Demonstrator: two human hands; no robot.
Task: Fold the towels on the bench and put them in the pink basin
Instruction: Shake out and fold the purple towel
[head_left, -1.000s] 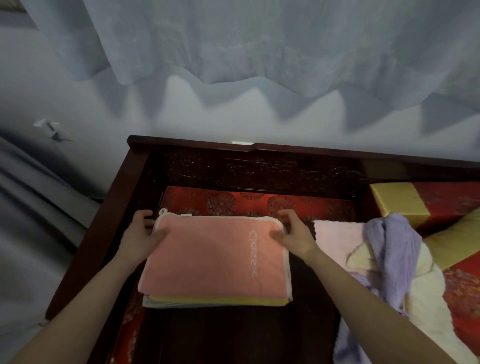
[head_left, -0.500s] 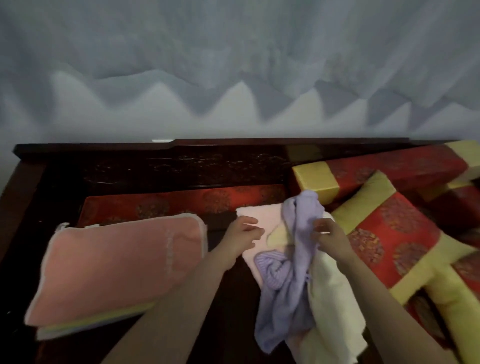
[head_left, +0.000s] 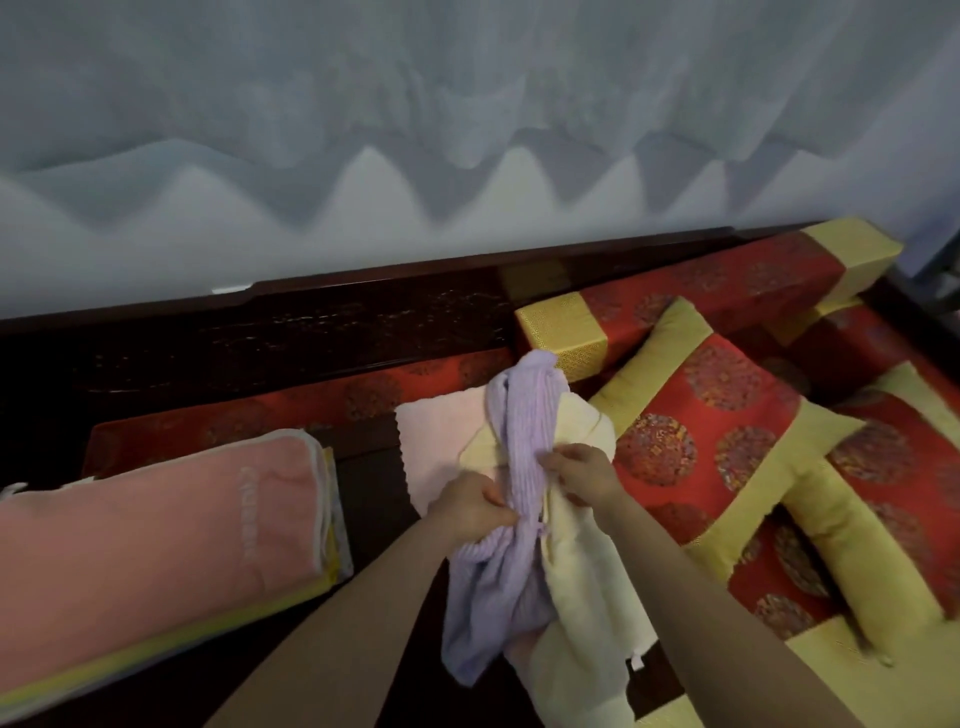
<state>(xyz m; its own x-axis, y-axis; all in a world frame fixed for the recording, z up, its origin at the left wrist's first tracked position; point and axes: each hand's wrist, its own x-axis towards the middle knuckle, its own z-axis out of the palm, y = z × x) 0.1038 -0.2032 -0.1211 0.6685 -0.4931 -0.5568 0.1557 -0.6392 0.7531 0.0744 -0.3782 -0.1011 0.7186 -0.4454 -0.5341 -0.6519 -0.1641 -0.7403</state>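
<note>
**Item:** lilac towel (head_left: 524, 431), unfolded and bunched into a rope. It is laid on the counter (head_left: 369, 483) over a cream towel (head_left: 587, 587) and a pale pink towel (head_left: 441, 441), both also unfolded.

**Axis:** the long axis is run from the backrest (head_left: 311, 332) down toward the wearer, with the near end drooped low.

**Grips:** the left grip (head_left: 470, 506) is pinched on the towel's left flank at about mid-length, fingers curled into the cloth. The right grip (head_left: 584, 475) is pinched on the opposite flank, slightly farther along. Both are in contact, so neither is counted nearer.

**Relation for the next move:** the towel is held between the grips, which are set across its long axis. It is judged that it must be lifted clear and the grips drawn apart sideways before a fold can be made. The cream towel, touching underneath, may be dragged along.

**Finished stock:** a folded stack (head_left: 156, 545), salmon on top, is kept at the counter's left end, well apart.

**Also noted:** red-and-gold cushions (head_left: 717, 415) at right. No pink basin is seen.
</note>
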